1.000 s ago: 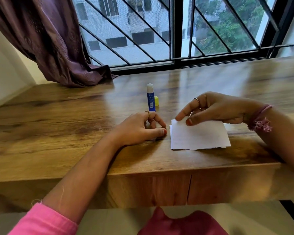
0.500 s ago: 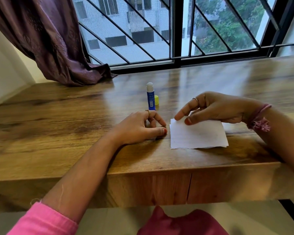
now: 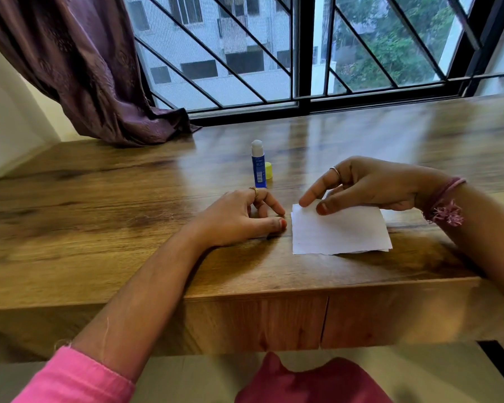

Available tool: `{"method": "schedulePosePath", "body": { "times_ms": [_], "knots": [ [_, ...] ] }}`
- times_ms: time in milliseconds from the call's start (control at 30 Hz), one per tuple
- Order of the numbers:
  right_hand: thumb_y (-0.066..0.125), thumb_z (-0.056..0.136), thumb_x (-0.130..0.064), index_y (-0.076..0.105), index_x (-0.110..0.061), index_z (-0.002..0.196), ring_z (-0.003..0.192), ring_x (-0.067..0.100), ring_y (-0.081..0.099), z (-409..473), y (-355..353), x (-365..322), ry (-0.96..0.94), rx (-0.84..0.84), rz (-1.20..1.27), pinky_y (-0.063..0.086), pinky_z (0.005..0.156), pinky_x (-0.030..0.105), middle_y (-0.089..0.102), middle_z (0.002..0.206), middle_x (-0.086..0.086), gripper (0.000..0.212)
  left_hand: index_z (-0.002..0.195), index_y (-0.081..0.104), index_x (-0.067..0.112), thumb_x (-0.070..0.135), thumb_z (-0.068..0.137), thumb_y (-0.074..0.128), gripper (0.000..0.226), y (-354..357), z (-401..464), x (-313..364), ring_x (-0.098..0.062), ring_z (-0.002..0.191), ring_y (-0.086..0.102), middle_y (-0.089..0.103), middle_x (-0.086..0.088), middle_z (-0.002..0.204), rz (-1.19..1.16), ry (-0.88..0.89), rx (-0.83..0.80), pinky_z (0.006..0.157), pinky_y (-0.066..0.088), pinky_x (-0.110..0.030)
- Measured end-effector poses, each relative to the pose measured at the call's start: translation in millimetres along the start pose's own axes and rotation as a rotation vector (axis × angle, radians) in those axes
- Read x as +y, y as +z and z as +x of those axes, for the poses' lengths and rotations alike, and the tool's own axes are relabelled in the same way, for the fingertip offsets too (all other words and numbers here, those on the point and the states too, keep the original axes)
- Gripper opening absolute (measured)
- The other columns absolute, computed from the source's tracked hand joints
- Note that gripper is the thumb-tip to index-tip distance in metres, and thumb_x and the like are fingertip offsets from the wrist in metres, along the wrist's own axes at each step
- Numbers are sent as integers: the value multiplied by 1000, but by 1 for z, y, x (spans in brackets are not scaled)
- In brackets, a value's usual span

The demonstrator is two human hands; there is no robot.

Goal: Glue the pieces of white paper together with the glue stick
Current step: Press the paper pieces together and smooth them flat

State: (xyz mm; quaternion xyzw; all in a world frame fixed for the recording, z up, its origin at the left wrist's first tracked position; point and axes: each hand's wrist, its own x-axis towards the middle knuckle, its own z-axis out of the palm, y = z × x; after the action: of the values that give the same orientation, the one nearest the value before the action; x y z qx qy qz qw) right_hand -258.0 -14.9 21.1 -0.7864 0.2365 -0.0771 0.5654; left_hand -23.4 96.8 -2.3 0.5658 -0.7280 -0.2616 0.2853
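Observation:
A small stack of white paper pieces (image 3: 338, 232) lies on the wooden table (image 3: 99, 216) near its front edge. My right hand (image 3: 370, 184) hovers over the stack's far left corner, where thumb and forefinger pinch the top sheet and lift it slightly. Just left of the stack, my left hand (image 3: 239, 216) rests on the table with loosely curled fingers and holds nothing. The blue glue stick (image 3: 258, 170) stands upright and uncapped behind my left hand, white glue showing at its top. Its yellow cap (image 3: 269, 171) lies right beside it.
A purple curtain (image 3: 79, 68) drapes onto the table's far left corner. A barred window (image 3: 300, 50) runs along the table's far edge. Below the front edge is a wooden drawer front (image 3: 259, 321).
My right thumb and forefinger have closed a little on the paper's far left corner, and the sheets have shifted slightly. The left hand and the glue stick have not moved.

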Motion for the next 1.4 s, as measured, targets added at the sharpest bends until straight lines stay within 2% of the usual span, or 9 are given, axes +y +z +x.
{"method": "schedulePosePath", "body": {
  "times_ms": [233,400,567,667,800,933,1067,1267,1400],
  "knots": [
    [68,79,-12,71,-15,107,85,23,72,1,1,-1,-5,4,-17,60,69,30,76,94,8,28,96,66,27,36,82,71,17,-1,-1,2,2,50,47,61,15,66,12,-9,-3,49,35,-8],
    [70,76,-16,72,-16,107,88,26,71,0,1,-1,-9,7,-46,59,78,38,76,94,8,31,96,66,26,39,83,69,19,0,-1,3,2,50,43,57,11,68,21,-10,4,47,33,-8],
    [71,75,-18,72,-17,107,89,28,71,0,3,-3,-9,13,-64,58,80,42,75,96,8,31,95,65,28,54,76,68,33,1,-2,5,3,51,43,58,5,74,16,-20,9,48,35,-9],
    [71,75,-18,71,-15,107,93,31,70,0,3,-3,-7,19,-66,54,86,48,75,97,9,32,95,64,31,66,68,68,44,2,-3,6,4,51,45,58,7,72,2,-35,-4,49,37,-10],
    [71,73,-17,72,-16,105,88,26,71,1,4,-3,-6,22,-55,57,84,41,76,93,9,32,94,58,37,76,59,66,53,5,-2,6,3,54,43,50,15,67,107,-59,3,58,36,-17],
    [71,73,-17,72,-14,106,90,24,71,1,4,-3,-8,24,-62,56,87,41,76,92,7,34,95,55,39,80,54,63,59,6,-4,7,3,60,43,50,12,76,196,-56,2,62,32,-23],
    [71,73,-14,72,-14,105,88,20,71,1,4,-4,-19,19,-43,58,81,31,76,92,7,31,98,53,39,78,55,66,59,5,-5,10,-3,76,50,56,5,90,249,-67,-21,66,32,-25],
    [71,74,-15,72,-14,106,87,20,71,2,3,-2,-22,12,-54,58,82,33,76,91,5,32,98,53,39,74,54,70,58,5,-6,12,-7,83,50,54,6,90,248,-92,-32,68,33,-27],
    [69,77,-13,70,-15,109,83,18,71,2,4,-3,-28,13,-48,59,69,28,73,100,4,32,99,53,38,73,53,69,60,5,-6,14,-9,84,50,54,5,93,253,-106,-39,69,34,-28]
  ]
}}
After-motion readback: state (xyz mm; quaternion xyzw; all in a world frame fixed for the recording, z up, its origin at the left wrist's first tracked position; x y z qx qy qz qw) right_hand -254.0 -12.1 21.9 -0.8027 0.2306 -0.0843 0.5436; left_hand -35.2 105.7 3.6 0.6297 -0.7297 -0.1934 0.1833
